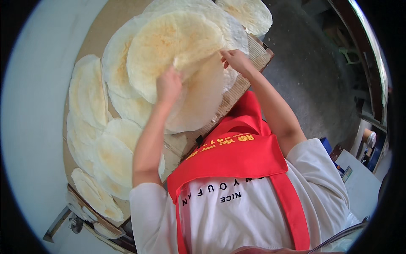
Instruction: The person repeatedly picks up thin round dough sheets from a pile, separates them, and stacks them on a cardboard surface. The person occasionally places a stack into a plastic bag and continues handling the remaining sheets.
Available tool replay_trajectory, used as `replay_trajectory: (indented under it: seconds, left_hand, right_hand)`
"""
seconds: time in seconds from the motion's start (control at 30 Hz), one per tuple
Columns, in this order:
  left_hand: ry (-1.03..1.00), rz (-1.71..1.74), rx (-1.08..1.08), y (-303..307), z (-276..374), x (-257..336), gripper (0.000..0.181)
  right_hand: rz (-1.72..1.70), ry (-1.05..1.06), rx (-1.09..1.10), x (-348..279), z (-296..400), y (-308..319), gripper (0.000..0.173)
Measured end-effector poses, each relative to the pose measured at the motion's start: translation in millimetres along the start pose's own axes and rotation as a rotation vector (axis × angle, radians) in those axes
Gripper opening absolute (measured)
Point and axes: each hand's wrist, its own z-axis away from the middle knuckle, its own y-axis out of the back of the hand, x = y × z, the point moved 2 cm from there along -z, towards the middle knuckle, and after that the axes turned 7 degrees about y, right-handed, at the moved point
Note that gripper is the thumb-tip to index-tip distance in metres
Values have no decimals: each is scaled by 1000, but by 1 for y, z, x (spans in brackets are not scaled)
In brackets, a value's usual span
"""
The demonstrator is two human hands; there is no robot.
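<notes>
Large, thin round flatbreads lie in overlapping piles on a cardboard-covered table (169,152). My left hand (169,83) and my right hand (236,61) pinch the edge of a folded or lifted flatbread (203,95), which hangs towards me over the pile. Under and behind it lies a wide flatbread (171,41) with light brown toasted patches. The left hand is blurred, and its fingertips are partly hidden against the bread. The right hand's thumb and fingers close on the bread's far right edge, near the table's corner.
More flatbreads (87,92) rest against the pale wall side, with a smaller pile (96,195) at the lower left. Another flatbread (247,16) lies beyond the table's top right corner. Corrugated cardboard (236,85) lines the near edge. A white surface (358,184) stands at the right.
</notes>
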Motion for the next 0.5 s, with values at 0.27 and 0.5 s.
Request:
replay_trajectory:
  seconds: [0.27, 0.5]
  left_hand:
    - [-157, 39, -156, 97, -120, 6, 26]
    - [-121, 192, -205, 139, -157, 8, 24]
  right_hand:
    - [-458, 133, -101, 9, -2, -67, 36]
    - [-922, 59, -366, -34, -30, -131, 54]
